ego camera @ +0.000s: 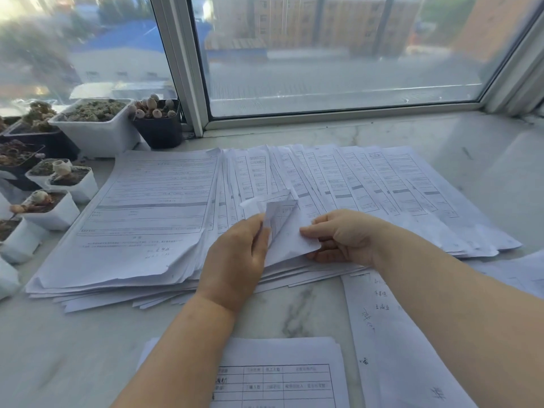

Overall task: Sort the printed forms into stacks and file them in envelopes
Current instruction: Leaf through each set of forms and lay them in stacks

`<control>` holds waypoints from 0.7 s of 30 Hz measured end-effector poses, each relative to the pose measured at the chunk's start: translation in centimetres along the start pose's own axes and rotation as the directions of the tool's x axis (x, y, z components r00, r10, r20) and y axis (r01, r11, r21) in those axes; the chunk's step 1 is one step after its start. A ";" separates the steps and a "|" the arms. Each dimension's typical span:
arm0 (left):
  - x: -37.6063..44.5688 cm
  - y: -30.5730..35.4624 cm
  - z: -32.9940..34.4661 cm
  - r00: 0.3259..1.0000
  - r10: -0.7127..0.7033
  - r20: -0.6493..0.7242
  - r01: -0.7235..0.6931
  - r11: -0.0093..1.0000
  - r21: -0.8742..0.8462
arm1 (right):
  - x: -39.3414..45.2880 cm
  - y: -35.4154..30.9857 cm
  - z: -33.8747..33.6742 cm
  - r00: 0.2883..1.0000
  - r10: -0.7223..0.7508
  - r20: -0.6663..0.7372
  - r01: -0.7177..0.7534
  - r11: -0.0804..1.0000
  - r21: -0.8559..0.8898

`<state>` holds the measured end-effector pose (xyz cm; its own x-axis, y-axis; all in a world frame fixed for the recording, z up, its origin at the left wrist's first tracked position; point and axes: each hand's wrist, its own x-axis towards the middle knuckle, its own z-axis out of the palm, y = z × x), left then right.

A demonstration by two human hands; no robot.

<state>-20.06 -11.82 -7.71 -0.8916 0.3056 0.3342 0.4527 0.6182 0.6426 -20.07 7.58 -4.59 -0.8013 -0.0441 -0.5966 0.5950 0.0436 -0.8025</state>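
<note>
2 hands sorting printed forms on a marble sill.
Left hand [235,254] and right hand [341,237] both pinch 1 lifted form [282,231] above the fanned stack [368,184].

The tabletop [309,307] is showing as pale marble, polished smooth and veined grey. The forms [153,207] are lying as thin white matt paper, printed in grey, some corners curling. The sheet [282,231] bending between the fingers [309,231] is looking soft and creased. The pots [97,134] are looking like smooth plastic, holding gritty soil. The window frame [188,69] is gleaming like painted metal around clear glass.
</note>
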 end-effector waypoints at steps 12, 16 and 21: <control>0.4 -0.8 0.0 0.996 -0.090 -0.027 0.088 0.992 -0.091 | 0.2 -0.1 0.3 0.999 0.018 -0.039 -0.018 1.000 0.011; 0.7 -1.2 0.2 0.992 -0.115 -0.058 0.107 0.987 -0.122 | 0.8 0.0 0.8 0.991 0.032 -0.133 -0.034 0.999 -0.014; 0.7 -1.3 0.4 0.982 -0.187 -0.010 0.183 0.970 -0.160 | 0.0 -0.5 1.4 0.987 0.019 -0.162 -0.023 0.999 -0.024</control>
<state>-21.30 -12.12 -8.58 -0.9603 0.1777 0.2149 0.2777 0.5395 0.7949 -20.30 6.15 -4.24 -0.7891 0.1189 -0.6027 0.6120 0.0687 -0.7878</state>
